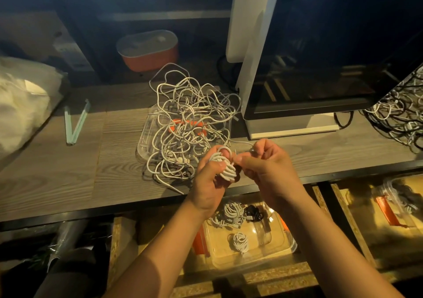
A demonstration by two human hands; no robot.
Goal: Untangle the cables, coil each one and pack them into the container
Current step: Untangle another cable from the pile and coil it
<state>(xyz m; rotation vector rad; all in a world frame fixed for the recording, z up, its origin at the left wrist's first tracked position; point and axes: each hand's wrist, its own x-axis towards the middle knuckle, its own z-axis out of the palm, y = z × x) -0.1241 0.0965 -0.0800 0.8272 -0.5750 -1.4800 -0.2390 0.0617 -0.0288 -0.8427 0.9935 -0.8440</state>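
Note:
A tangle of white cables (187,123) lies on the wooden desk, partly over a clear plastic lid (146,137) with an orange handle. My left hand (209,183) grips a small coil of white cable (225,165) above the desk's front edge. My right hand (265,169) pinches the free end of that same cable beside the coil. Below the desk, a clear container (283,247) holds several coiled white cables (231,213) and a black one (254,214).
A monitor on a white stand (290,128) sits right of the tangle. Another heap of black and white cables (398,114) lies at the far right. A second clear-lidded orange box (148,50) stands at the back. A white bag (20,100) fills the left.

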